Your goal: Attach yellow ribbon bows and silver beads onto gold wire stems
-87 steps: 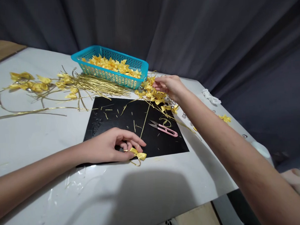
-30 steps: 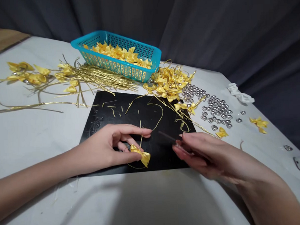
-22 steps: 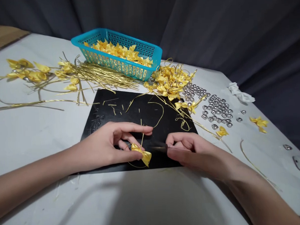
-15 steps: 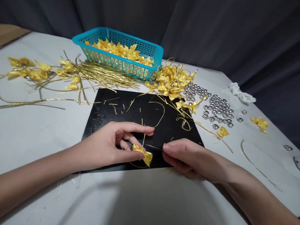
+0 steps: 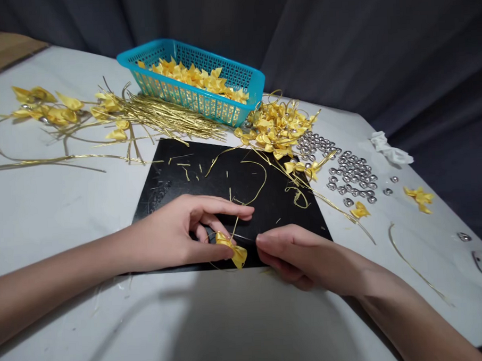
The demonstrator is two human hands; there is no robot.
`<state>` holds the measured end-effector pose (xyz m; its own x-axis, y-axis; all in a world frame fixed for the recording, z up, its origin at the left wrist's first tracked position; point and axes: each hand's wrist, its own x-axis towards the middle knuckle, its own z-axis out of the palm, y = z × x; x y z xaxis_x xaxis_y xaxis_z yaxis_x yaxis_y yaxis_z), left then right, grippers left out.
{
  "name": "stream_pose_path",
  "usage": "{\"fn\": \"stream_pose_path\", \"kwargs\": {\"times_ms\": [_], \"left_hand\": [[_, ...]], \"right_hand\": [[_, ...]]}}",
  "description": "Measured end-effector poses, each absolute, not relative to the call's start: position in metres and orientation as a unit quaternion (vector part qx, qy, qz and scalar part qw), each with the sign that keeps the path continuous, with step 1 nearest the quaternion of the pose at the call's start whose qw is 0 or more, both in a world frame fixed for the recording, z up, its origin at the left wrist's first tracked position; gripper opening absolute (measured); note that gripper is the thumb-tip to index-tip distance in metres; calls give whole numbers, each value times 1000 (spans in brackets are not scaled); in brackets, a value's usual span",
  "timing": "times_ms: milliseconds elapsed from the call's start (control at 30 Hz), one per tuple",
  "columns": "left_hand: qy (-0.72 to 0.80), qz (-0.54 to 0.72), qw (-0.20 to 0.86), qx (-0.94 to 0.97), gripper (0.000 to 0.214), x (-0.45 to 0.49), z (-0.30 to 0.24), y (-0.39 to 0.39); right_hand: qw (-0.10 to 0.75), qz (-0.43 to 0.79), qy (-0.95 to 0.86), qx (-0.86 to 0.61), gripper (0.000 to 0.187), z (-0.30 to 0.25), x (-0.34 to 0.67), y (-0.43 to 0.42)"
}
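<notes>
Between the thumb and fingers of my left hand (image 5: pixel 191 228) is a yellow ribbon bow (image 5: pixel 239 256). A short gold cord (image 5: pixel 235 227) sticks up from the bow, passing near my outstretched index finger. My right hand (image 5: pixel 294 252) is closed in a pinch, thumb against fingers. From its fingertips a thin dark strand or needle (image 5: pixel 245 237) runs to the bow; I cannot tell which it is. Both hands are over a black mat (image 5: pixel 177 188) strewn with gold cord snippets.
A teal basket (image 5: pixel 197 100) of yellow bows stands behind the mat beside a bundle of gold cords (image 5: pixel 170 117). Finished-looking bows (image 5: pixel 278 125) are heaped right of it. Silver beads (image 5: pixel 352 170) lie farther right, near a crumpled white piece (image 5: pixel 389 150). A dark curtain (image 5: pixel 339 48) hangs behind.
My right hand has moved slightly left, closer to the bow. The gold cord at the bow now leans more to the right. The view has shifted a little.
</notes>
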<state>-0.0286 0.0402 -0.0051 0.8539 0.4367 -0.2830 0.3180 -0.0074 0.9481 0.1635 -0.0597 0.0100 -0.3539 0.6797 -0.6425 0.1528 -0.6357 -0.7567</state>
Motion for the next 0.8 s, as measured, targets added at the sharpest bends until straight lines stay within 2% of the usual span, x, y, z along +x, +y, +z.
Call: {"fn": "stream_pose_path", "kwargs": {"times_ms": [800], "left_hand": [[255, 36, 650, 715, 48, -27, -2, 38]], "right_hand": [[149, 709, -419, -548, 56, 10, 164, -59]]}}
